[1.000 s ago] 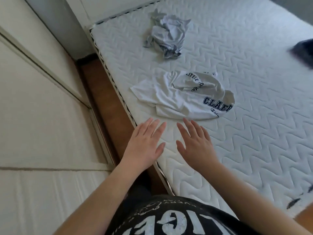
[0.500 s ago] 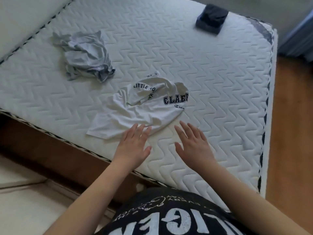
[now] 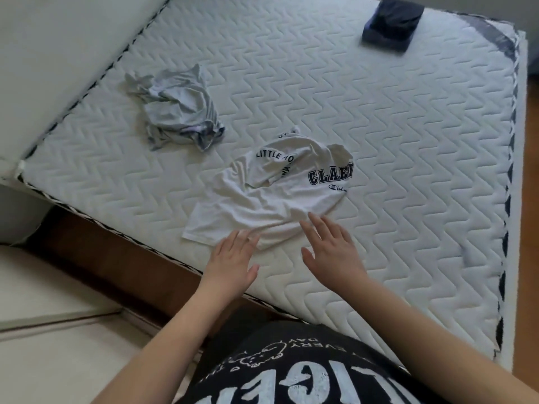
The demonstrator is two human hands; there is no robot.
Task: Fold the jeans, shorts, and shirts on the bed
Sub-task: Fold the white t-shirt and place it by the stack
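White shirt: a crumpled white cotton T-shirt with navy lettering lies bunched on the quilted white mattress of the bed, near the edge closest to the person; its hem corner points toward 8 o'clock and the printed chest toward 2 o'clock.
Left hand: the left hand is flat, fingers straight and a little spread, its fingertips at or just over the shirt's near hem — contact cannot be told for certain.
Right hand: the right hand is likewise spread and holding nothing, its fingertips at the shirt's near edge, at about 6 o'clock of the print.
Step in hand: judged from this, the reach for the white shirt to begin its fold; nothing is pinched yet and the shirt is not laid out.
Next move calls for: taking the fabric at two points — probably hem or shoulders — and shaking or spreading it flat, since one layer is doubled over the chest and the sleeves are hidden in the bunch.
Grey garment: a crumpled light grey jersey garment lies at 11 o'clock of the shirt, well apart and unfolded; its kind cannot be told.
Dark bundle: a compact dark navy bundle of cloth sits at 1 o'clock near the far corner of the bed; it looks already folded.
Progress: early to middling, as a judgement — two pieces remain loose.
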